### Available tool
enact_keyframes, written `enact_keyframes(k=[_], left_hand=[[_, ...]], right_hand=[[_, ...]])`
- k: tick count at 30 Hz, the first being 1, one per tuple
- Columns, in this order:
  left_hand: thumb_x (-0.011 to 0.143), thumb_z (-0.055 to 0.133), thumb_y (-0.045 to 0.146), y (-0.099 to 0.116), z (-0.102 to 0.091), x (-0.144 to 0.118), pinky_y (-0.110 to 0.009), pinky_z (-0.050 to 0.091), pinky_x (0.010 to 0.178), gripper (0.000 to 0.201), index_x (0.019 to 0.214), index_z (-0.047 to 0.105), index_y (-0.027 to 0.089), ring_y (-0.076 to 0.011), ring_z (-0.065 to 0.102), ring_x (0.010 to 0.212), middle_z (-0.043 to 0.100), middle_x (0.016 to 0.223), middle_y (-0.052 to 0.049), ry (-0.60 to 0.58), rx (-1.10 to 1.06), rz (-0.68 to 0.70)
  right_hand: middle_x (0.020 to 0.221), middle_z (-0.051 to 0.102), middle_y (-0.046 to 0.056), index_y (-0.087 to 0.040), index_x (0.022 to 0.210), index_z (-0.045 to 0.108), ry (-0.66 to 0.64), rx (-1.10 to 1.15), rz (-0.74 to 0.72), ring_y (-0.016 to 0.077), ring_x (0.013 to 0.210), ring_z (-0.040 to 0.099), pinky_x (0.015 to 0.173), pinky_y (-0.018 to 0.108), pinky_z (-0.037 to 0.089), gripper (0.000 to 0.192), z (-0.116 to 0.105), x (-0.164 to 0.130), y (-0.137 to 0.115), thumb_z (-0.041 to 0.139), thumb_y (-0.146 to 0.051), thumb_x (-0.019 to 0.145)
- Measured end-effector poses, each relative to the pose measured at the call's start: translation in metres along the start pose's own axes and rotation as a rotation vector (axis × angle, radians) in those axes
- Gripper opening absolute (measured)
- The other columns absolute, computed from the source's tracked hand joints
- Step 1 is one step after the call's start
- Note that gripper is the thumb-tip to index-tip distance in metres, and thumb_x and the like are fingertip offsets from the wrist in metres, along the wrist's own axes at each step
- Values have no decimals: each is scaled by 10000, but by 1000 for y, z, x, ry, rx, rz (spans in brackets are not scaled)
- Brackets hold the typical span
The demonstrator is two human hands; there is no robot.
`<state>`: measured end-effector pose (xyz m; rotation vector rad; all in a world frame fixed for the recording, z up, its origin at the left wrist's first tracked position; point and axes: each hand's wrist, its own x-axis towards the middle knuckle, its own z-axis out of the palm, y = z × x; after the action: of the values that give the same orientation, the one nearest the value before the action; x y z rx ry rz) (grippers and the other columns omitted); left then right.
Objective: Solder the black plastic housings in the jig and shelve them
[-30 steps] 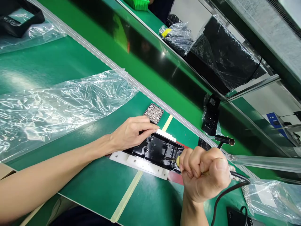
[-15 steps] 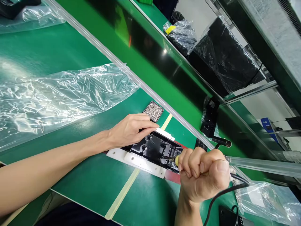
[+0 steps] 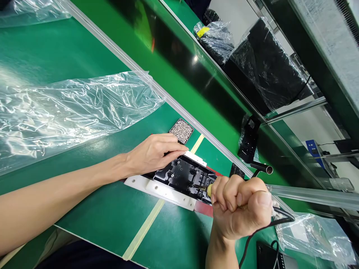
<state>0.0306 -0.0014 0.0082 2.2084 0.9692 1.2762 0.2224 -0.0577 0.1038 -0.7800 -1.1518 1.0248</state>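
My right hand [image 3: 241, 207] is wrapped round the handle of a soldering iron [image 3: 208, 190], with a yellow collar and a black cable trailing from its rear end. The iron's thin metal tip points down at a black plastic part [image 3: 182, 173]. That part lies in a white fixture [image 3: 171, 196] on the green bench. Over the far left end of the part, my left hand [image 3: 157, 151] has thumb and fingers pinched together; whatever they hold is too small or hidden. Just beyond those fingers stands a small dark tray [image 3: 181, 130] full of tiny metal pieces.
A clear plastic sheet [image 3: 78, 112] spreads over the bench on the left. A metal rail [image 3: 182, 110] runs diagonally behind the tray. A black tube [image 3: 262, 167] stands near my right hand. Plastic bags [image 3: 314, 235] and a black device [image 3: 270, 256] lie at lower right.
The whole view has shifted slightly. Both hands keep nearly the same pose over the black plastic part, with the iron's tip still on or near it.
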Motion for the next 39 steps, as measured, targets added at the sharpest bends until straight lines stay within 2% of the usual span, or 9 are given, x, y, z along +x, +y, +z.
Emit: enact_keyframes(k=[18,39], left_hand=[[1017,567,220,1,-1,1,-279,512,685,226,1111,760,151,-142,606,736,668,770,-34,-5,6,12],[1017,563,230,1,-1,1,-278,512,668,226,1111,759,172,-137,601,717,672,761,-26,-2,19,9]], right_hand=[[436,256,-83,-192,609,335,-7,5,-20,58,329,251,357,183,283,378,-1,-1,1,430,-336,945],[436,248,-86,-184,603,304,-23,-1,-7,50,334,249,364,171,287,398,-2,0,1,432,-349,943]])
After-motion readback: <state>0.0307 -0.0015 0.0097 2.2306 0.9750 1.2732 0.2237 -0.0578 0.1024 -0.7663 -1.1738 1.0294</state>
